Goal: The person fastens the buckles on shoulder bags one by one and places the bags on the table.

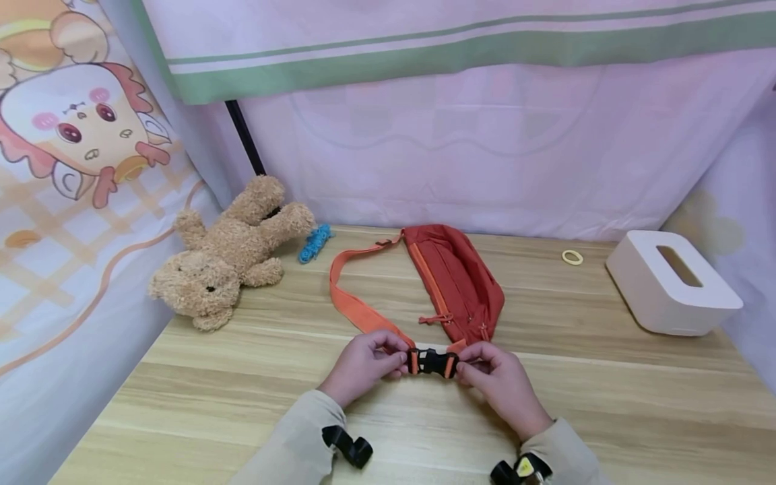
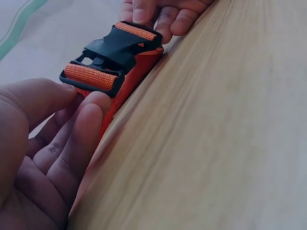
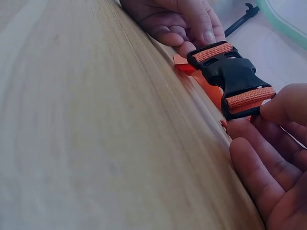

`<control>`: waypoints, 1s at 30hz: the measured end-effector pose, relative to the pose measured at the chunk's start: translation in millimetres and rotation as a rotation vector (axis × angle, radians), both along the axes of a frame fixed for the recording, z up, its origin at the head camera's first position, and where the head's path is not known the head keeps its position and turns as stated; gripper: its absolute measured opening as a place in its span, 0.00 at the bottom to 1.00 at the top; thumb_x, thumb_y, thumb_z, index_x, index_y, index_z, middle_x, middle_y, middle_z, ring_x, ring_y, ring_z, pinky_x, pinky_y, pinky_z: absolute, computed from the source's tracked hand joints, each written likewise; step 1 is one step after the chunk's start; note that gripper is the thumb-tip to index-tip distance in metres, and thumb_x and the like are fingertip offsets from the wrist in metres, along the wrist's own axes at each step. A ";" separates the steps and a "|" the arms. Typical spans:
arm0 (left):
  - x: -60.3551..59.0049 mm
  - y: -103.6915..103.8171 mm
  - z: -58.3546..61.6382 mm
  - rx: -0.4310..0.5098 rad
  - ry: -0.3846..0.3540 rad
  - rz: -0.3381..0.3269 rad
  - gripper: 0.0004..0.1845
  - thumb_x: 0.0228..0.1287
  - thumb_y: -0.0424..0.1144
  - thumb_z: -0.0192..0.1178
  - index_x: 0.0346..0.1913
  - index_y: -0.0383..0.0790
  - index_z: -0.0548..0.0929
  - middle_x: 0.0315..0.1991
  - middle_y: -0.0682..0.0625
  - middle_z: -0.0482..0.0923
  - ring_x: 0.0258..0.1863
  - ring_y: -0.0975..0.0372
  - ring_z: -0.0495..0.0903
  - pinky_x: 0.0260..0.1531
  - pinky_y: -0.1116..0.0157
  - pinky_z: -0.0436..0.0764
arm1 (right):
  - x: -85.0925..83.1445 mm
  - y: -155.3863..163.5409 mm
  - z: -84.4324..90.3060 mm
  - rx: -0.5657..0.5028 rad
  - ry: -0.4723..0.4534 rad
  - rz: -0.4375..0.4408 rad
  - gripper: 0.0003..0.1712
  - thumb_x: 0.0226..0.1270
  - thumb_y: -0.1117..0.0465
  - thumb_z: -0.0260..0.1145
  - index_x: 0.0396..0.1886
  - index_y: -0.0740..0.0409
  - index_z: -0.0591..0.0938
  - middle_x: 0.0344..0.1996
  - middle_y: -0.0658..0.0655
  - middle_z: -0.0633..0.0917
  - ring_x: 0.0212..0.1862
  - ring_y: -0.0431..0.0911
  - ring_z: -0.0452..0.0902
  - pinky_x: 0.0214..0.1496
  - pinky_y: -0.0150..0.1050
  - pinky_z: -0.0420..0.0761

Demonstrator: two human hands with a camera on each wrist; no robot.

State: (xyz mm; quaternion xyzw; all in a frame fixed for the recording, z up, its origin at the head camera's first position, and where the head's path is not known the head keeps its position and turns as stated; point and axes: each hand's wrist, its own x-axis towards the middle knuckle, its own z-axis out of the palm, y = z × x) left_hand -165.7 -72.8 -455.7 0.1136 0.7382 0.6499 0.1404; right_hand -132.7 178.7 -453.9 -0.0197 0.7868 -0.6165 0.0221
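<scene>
A red waist bag with an orange strap lies on the wooden table. Its black plastic buckle sits joined at the near end of the strap loop. My left hand pinches the left end of the buckle between thumb and fingers. My right hand pinches the right end of the buckle. Both wrist views show orange webbing threaded through each buckle half, with fingertips at both ends.
A tan plush bear lies at the back left beside a small blue item. A white tissue box stands at the right, with a yellow ring near it. Fabric curtains enclose the table on three sides.
</scene>
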 end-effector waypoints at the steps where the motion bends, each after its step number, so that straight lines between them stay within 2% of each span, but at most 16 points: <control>1: 0.0 -0.1 -0.1 -0.001 0.004 0.002 0.05 0.67 0.29 0.65 0.44 0.34 0.85 0.35 0.45 0.85 0.33 0.59 0.86 0.34 0.64 0.87 | 0.0 -0.4 0.5 -0.004 -0.002 0.001 0.06 0.62 0.69 0.72 0.38 0.64 0.84 0.34 0.58 0.87 0.32 0.43 0.84 0.37 0.36 0.86; 6: -0.2 -0.1 -1.6 -0.032 0.037 0.007 0.04 0.67 0.29 0.64 0.43 0.35 0.85 0.32 0.46 0.85 0.32 0.59 0.85 0.32 0.65 0.86 | 0.2 -1.7 1.7 -0.025 -0.018 0.005 0.06 0.62 0.69 0.72 0.39 0.65 0.85 0.38 0.60 0.87 0.34 0.44 0.85 0.38 0.38 0.86; 11: 0.2 0.6 -1.9 -0.070 0.081 -0.003 0.04 0.67 0.30 0.64 0.43 0.36 0.86 0.32 0.47 0.85 0.30 0.60 0.84 0.30 0.67 0.85 | -0.3 -1.6 -0.1 0.006 -0.010 -0.002 0.05 0.62 0.68 0.72 0.38 0.62 0.87 0.41 0.59 0.87 0.35 0.43 0.84 0.38 0.36 0.86; 17: 2.0 0.8 0.5 -0.132 0.131 -0.007 0.03 0.68 0.33 0.65 0.42 0.41 0.86 0.29 0.49 0.83 0.28 0.60 0.81 0.28 0.68 0.81 | 0.2 -1.2 -1.1 0.030 0.005 0.019 0.05 0.62 0.67 0.73 0.38 0.61 0.87 0.40 0.58 0.87 0.34 0.43 0.84 0.38 0.35 0.85; 24: 1.9 -1.7 0.8 -0.100 0.118 -0.014 0.05 0.69 0.35 0.64 0.44 0.40 0.86 0.30 0.47 0.84 0.29 0.59 0.81 0.25 0.69 0.79 | 0.3 -0.5 -0.6 -0.006 -0.001 -0.001 0.05 0.63 0.70 0.71 0.38 0.63 0.85 0.37 0.58 0.87 0.33 0.45 0.84 0.38 0.37 0.86; 30: 0.3 -3.1 0.2 -0.099 0.096 -0.008 0.05 0.66 0.35 0.67 0.43 0.42 0.86 0.35 0.51 0.85 0.32 0.61 0.83 0.30 0.68 0.82 | -1.3 0.0 -0.6 -0.032 -0.032 -0.034 0.04 0.63 0.71 0.70 0.38 0.65 0.84 0.35 0.60 0.86 0.35 0.45 0.84 0.38 0.38 0.87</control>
